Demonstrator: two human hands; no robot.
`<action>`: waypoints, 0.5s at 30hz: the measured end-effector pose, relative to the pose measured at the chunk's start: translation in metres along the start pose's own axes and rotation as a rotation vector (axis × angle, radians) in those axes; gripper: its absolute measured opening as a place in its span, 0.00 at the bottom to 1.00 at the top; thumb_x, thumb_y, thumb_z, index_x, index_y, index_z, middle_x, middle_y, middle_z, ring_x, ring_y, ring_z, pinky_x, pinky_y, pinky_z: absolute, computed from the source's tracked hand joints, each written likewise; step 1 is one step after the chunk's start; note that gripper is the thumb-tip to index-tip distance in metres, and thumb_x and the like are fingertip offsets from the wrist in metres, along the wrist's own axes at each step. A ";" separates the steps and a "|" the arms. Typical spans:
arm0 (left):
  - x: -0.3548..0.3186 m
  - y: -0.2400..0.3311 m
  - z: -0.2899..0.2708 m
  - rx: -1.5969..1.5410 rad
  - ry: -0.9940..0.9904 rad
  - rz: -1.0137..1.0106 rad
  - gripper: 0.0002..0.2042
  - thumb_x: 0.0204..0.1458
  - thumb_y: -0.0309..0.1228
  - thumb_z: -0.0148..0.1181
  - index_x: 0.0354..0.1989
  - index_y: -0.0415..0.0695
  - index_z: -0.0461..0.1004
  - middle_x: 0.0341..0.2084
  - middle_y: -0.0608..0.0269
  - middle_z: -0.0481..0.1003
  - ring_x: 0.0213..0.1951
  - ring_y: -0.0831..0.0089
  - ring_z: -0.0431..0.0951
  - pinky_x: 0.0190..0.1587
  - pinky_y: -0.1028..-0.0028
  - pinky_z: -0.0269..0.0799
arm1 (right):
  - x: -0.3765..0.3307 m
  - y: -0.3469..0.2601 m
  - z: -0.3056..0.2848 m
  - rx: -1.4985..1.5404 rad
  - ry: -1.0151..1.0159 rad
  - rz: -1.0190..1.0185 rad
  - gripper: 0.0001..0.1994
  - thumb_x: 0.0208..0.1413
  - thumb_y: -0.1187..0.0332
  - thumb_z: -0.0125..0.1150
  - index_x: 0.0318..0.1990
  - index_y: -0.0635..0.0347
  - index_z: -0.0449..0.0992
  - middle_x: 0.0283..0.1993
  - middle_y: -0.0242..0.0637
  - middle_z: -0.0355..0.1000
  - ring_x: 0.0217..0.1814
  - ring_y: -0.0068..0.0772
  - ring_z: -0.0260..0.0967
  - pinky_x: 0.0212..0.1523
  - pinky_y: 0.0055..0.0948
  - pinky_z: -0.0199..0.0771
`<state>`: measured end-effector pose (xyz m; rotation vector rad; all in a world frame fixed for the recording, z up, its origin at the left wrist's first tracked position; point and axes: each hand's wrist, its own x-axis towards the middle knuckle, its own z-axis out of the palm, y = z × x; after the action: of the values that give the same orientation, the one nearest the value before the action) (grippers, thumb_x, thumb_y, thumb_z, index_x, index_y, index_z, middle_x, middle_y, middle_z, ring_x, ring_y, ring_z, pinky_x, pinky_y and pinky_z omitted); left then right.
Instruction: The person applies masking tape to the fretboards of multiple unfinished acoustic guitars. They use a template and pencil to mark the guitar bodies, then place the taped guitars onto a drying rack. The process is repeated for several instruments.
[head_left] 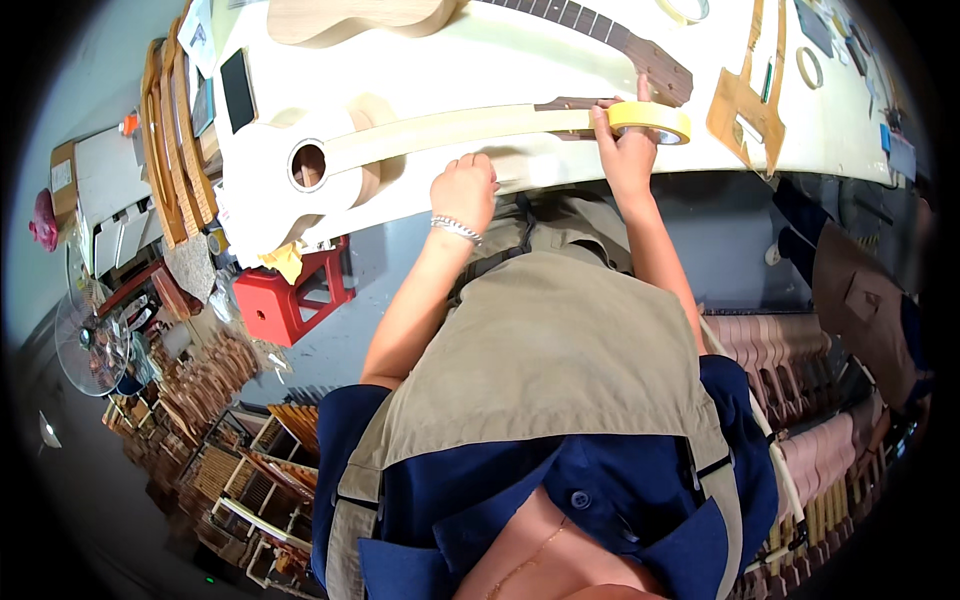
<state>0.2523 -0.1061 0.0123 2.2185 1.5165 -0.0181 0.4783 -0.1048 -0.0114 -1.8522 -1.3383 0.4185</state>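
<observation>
Now we pinch the tape roll (650,121) in our right hand (625,150) at the ukulele (300,170) neck's far end; the strip runs lengthwise toward its soundhole, left hand (463,190) curled shut beside it.

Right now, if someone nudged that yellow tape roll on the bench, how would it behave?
The tape roll is a hollow ring, so it is probably light. Stood on edge it could roll. Its strip looks stuck along the ukulele neck, which would likely tether it while the right hand holds it.
</observation>
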 end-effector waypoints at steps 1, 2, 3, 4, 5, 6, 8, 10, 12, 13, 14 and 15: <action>0.003 0.006 -0.004 -0.195 0.055 0.009 0.16 0.44 0.27 0.63 0.41 0.39 0.68 0.24 0.59 0.73 0.31 0.67 0.75 0.32 0.67 0.72 | 0.000 -0.001 -0.002 0.019 -0.012 0.015 0.37 0.51 0.65 0.61 0.64 0.71 0.49 0.35 0.33 0.74 0.40 0.35 0.70 0.49 0.34 0.63; 0.005 0.010 -0.008 -0.389 0.109 0.017 0.16 0.45 0.27 0.63 0.42 0.38 0.68 0.22 0.60 0.74 0.29 0.71 0.75 0.30 0.70 0.73 | 0.000 -0.002 -0.003 0.040 -0.025 0.031 0.36 0.51 0.65 0.61 0.63 0.71 0.50 0.35 0.33 0.74 0.40 0.34 0.70 0.48 0.34 0.63; 0.008 0.015 -0.013 -0.584 0.162 0.023 0.16 0.46 0.27 0.63 0.42 0.38 0.68 0.21 0.61 0.75 0.27 0.75 0.76 0.27 0.73 0.74 | 0.000 0.005 0.000 0.005 -0.029 -0.010 0.35 0.51 0.65 0.61 0.63 0.71 0.53 0.34 0.33 0.74 0.38 0.33 0.70 0.46 0.35 0.64; 0.012 0.022 -0.018 -0.718 0.154 -0.051 0.15 0.47 0.27 0.63 0.43 0.37 0.68 0.21 0.61 0.75 0.26 0.78 0.76 0.26 0.76 0.74 | 0.000 0.007 0.000 0.024 -0.021 -0.009 0.34 0.51 0.65 0.61 0.62 0.71 0.53 0.34 0.32 0.74 0.38 0.33 0.70 0.45 0.35 0.65; 0.018 0.032 -0.025 -0.852 0.150 -0.129 0.15 0.48 0.27 0.63 0.44 0.37 0.69 0.22 0.62 0.76 0.26 0.81 0.76 0.26 0.79 0.74 | 0.002 0.003 0.000 0.044 -0.015 -0.012 0.34 0.51 0.65 0.61 0.62 0.70 0.54 0.33 0.32 0.74 0.37 0.33 0.70 0.45 0.34 0.65; 0.021 0.037 -0.028 -0.985 0.145 -0.208 0.15 0.49 0.27 0.63 0.44 0.37 0.69 0.23 0.62 0.77 0.25 0.83 0.75 0.26 0.82 0.74 | 0.002 0.002 -0.001 0.063 -0.008 -0.014 0.33 0.51 0.65 0.61 0.62 0.70 0.55 0.33 0.32 0.74 0.36 0.33 0.70 0.44 0.34 0.65; 0.029 0.037 -0.026 -1.093 0.114 -0.214 0.20 0.49 0.26 0.62 0.51 0.37 0.68 0.22 0.66 0.76 0.23 0.86 0.74 0.25 0.84 0.74 | 0.001 0.005 -0.001 -0.032 0.018 -0.086 0.32 0.50 0.65 0.61 0.61 0.68 0.56 0.33 0.31 0.74 0.36 0.33 0.70 0.44 0.34 0.65; 0.035 0.036 -0.022 -1.090 0.069 -0.211 0.22 0.49 0.26 0.62 0.54 0.37 0.66 0.22 0.67 0.76 0.23 0.86 0.73 0.24 0.84 0.74 | 0.003 0.006 -0.003 -0.060 0.019 -0.107 0.32 0.50 0.65 0.61 0.61 0.68 0.57 0.33 0.31 0.74 0.36 0.34 0.70 0.43 0.35 0.65; 0.037 0.037 -0.019 -1.108 0.068 -0.220 0.23 0.49 0.26 0.62 0.54 0.38 0.67 0.22 0.67 0.76 0.23 0.87 0.73 0.24 0.85 0.73 | 0.003 0.006 -0.003 -0.029 -0.002 -0.074 0.31 0.50 0.65 0.61 0.61 0.67 0.58 0.33 0.31 0.74 0.37 0.34 0.69 0.44 0.36 0.64; 0.038 0.037 -0.019 -1.116 0.069 -0.226 0.23 0.49 0.26 0.62 0.55 0.38 0.67 0.21 0.68 0.76 0.23 0.87 0.73 0.24 0.85 0.73 | 0.003 0.006 -0.003 -0.015 -0.011 -0.059 0.31 0.50 0.64 0.61 0.60 0.66 0.59 0.34 0.32 0.74 0.37 0.35 0.69 0.45 0.37 0.63; 0.039 0.038 -0.019 -1.091 0.068 -0.239 0.22 0.49 0.25 0.62 0.54 0.38 0.67 0.21 0.68 0.75 0.23 0.87 0.73 0.23 0.85 0.72 | 0.002 0.007 -0.002 -0.007 -0.016 -0.046 0.30 0.50 0.64 0.61 0.60 0.66 0.60 0.35 0.32 0.74 0.38 0.35 0.69 0.46 0.38 0.62; 0.039 0.040 -0.020 -1.066 0.067 -0.252 0.22 0.49 0.25 0.62 0.54 0.38 0.68 0.21 0.68 0.75 0.23 0.87 0.73 0.23 0.85 0.72 | 0.002 0.008 -0.001 0.002 -0.021 -0.034 0.29 0.50 0.64 0.61 0.59 0.65 0.61 0.35 0.33 0.74 0.39 0.36 0.69 0.47 0.39 0.62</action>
<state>0.2982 -0.0757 0.0341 1.1829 1.3456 0.6344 0.4853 -0.1044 -0.0167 -1.8251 -1.3815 0.4222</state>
